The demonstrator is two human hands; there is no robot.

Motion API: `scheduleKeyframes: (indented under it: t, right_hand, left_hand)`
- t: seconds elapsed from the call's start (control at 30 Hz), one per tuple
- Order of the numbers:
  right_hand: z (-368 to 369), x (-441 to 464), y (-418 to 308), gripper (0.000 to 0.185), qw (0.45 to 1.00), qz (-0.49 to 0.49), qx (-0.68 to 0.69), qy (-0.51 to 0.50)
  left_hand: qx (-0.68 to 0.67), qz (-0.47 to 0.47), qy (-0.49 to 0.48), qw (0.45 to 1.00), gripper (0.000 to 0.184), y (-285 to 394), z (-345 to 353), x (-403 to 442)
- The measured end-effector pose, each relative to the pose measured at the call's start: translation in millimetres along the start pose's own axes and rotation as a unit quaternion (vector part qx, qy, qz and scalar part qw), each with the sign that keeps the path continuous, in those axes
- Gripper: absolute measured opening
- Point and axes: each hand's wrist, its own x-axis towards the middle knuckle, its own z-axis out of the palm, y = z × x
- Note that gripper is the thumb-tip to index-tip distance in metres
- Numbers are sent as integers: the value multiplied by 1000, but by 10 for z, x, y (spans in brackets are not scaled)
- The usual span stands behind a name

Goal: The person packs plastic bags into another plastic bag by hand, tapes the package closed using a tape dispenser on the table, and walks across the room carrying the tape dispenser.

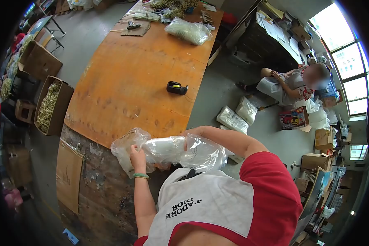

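A clear plastic bag (201, 152) with a whitish wrapped bundle (164, 148) in it lies across the near edge of the table, in front of my body. My left hand (137, 157), with a green bangle at the wrist, pinches the loose, crumpled plastic at the bag's left end. On the other side, my right hand (187, 136) is bent around the bundle's right part, gripping the plastic. Its fingers are partly hidden by the bag. What the bundle contains cannot be made out.
A black tape dispenser (177, 87) stands on the orange tabletop (127, 82). Farther back are a stuffed plastic bag (188, 31) and a glue gun (133, 25) on cardboard. A carton of straw-coloured material (49, 107) stands left. A seated person (295, 84) is at right, near plastic packs (233, 119).
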Motion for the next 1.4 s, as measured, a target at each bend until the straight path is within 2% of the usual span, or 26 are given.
scheduleKeyframes:
  t: [0.17, 0.3, 0.53, 0.73, 0.83, 1.07, 1.13, 1.23, 1.4]
  right_hand:
    - [110, -37, -170, 66, 999, 2, -42, 11]
    - [199, -50, -374, 67, 997, 9, -72, 10]
    - [395, -220, -610, 71, 992, -7, -112, 63]
    - [506, -79, -552, 70, 996, -18, -87, 11]
    - [498, 1, -439, 69, 996, -5, -80, 27]
    - [514, 24, -252, 67, 992, -53, -105, 43]
    - [651, -125, -374, 66, 990, -46, -121, 60]
    - [731, -108, -303, 65, 996, -58, -54, 43]
    - [762, -31, -199, 65, 992, -71, -99, 40]
  left_hand:
    - [64, 10, 22, 998, 20, 140, -77, 96]
    - [62, 24, 24, 997, 21, 342, -203, 68]
    - [71, 43, 38, 996, 35, 443, -358, -283]
    - [79, 50, 42, 995, 40, 253, -349, -256]
    - [84, 53, 31, 995, 41, 234, -419, -319]
    - [79, 34, 30, 996, 48, 143, -530, -651]
    - [72, 47, 40, 996, 51, 55, -472, -666]
    - [60, 51, 46, 996, 54, 29, -454, -726]
    - [26, 86, 60, 994, 55, -97, -450, -763]
